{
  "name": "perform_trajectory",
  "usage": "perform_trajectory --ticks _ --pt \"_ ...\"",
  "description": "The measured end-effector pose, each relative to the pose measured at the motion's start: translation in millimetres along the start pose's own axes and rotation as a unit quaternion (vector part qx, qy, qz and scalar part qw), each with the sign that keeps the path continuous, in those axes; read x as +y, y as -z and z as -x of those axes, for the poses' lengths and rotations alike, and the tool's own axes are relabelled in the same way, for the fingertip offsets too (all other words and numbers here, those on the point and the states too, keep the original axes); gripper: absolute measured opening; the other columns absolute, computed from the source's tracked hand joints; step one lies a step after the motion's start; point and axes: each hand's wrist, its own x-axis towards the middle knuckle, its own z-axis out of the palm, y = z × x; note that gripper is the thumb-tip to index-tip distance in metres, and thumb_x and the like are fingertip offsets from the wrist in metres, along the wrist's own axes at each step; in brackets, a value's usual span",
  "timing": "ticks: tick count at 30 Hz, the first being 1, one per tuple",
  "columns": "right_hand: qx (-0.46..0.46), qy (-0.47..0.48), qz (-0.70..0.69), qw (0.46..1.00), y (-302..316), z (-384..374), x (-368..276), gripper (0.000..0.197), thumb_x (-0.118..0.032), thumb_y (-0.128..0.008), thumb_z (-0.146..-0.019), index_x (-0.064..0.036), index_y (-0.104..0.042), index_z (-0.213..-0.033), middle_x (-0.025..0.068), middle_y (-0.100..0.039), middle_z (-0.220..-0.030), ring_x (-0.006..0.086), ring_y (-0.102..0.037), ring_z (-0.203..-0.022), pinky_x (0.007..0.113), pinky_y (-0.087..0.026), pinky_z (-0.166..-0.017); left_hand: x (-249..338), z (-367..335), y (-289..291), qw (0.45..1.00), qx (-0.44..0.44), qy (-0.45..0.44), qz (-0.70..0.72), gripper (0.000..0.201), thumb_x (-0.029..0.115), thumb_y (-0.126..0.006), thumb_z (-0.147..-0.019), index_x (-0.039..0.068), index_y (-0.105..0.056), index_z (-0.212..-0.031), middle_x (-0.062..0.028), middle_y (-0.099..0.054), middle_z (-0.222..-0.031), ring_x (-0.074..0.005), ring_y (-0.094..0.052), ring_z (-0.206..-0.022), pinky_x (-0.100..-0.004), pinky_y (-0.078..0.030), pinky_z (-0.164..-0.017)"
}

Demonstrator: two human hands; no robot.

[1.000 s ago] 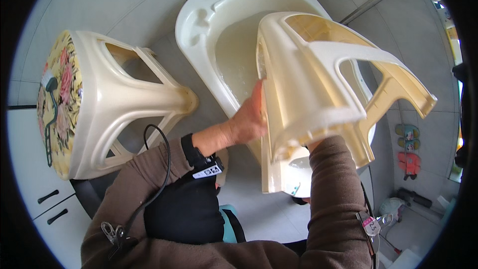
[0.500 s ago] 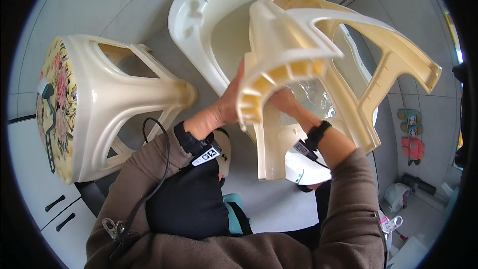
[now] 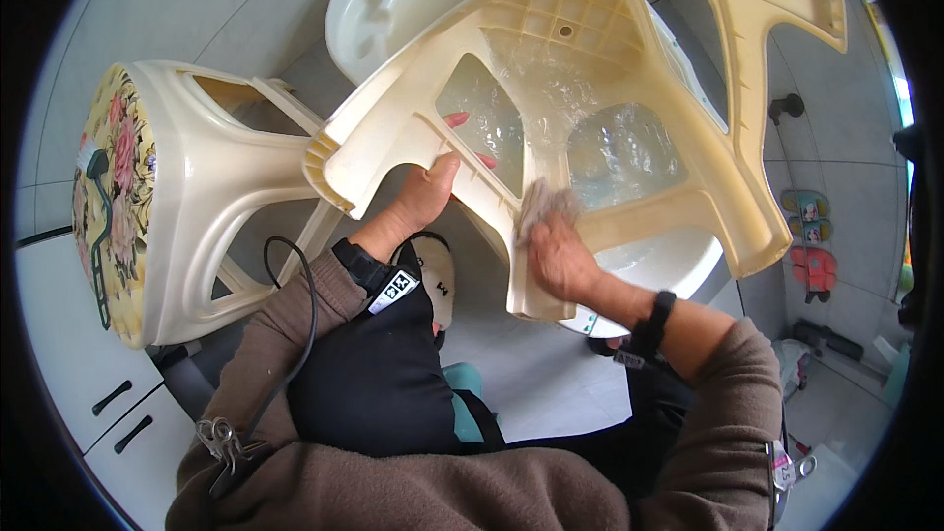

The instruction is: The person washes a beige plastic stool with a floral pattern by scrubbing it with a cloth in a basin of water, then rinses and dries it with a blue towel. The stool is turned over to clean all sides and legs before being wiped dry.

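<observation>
A cream plastic stool (image 3: 610, 15) hangs tilted over the white tub (image 3: 366, 34), its hollow ribbed underside facing me. My left hand (image 3: 430, 187) grips the bar between two of its legs, with some fingertips showing through the opening behind. In my right hand (image 3: 562, 258) is a crumpled greyish cloth (image 3: 544, 206), pressed against the inside of the leg nearest me. Rippled water shows in the tub through the stool's openings. To the left lies a second cream stool (image 3: 187, 206) on its side, its flowered seat facing left.
A green-handled brush (image 3: 98, 226) is at the flowered seat. White drawers (image 3: 74, 374) stand at the lower left. Red slippers (image 3: 813, 270) and a patterned pair (image 3: 808, 216) are against the right wall. A black cable loops by my left forearm.
The held stool has turned so that its underside now faces me. My left hand has shifted left to the bar, and my right hand with the cloth has come into view.
</observation>
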Motion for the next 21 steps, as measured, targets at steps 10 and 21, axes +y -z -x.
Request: perform_trajectory --ticks 10,21 --pt "-0.078 -0.097 0.209 0.97 2 -155 135 0.034 -0.02 -0.046 -0.092 -0.0087 -0.063 -0.119 0.0162 -0.051 -0.141 0.0336 -0.047 -0.133 0.054 -0.033 -0.111 11 7 7 0.992 0.002 -0.062 -0.109 0.046 0.005 -0.039 -0.093 0.002 -0.047 -0.138 -0.0154 -0.061 -0.122 -0.0234 -0.062 -0.109 -0.034 -0.047 -0.099" --pt "-0.019 -0.238 -0.079 0.968 -3 -126 96 0.025 -0.022 -0.053 -0.092 -0.0071 -0.06 -0.111 0.0256 -0.062 -0.117 0.0463 -0.058 -0.111 0.049 -0.048 -0.091 31 3 6 0.998 0.055 0.041 -0.001 0.034 0.009 -0.043 -0.094 0.003 -0.063 -0.121 -0.0095 -0.062 -0.116 -0.0188 -0.057 -0.109 -0.0318 -0.045 -0.099"
